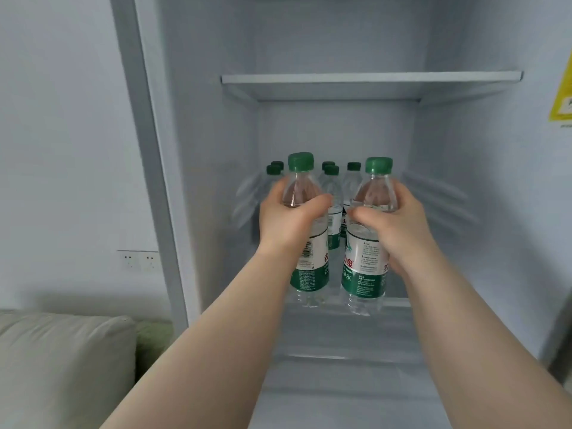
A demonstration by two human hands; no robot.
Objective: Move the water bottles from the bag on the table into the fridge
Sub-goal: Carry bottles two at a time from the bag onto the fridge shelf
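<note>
I face the open fridge [483, 187]. My left hand [286, 222] grips a clear water bottle with a green cap and green label [309, 267] around its upper body. My right hand [394, 226] grips a second bottle of the same kind [363, 274] the same way. Both bottles are upright, side by side, at the front edge of the glass shelf [393, 305], their bases just above or at it. Behind them several more green-capped bottles [332, 193] stand at the back of that shelf. The bag and table are out of view.
An upper shelf [371, 78] spans the fridge above the bottles. A yellow sticker [561, 100] is on the right inner wall. Left of the fridge are a white wall with sockets [139, 261] and a beige sofa cushion [62, 360].
</note>
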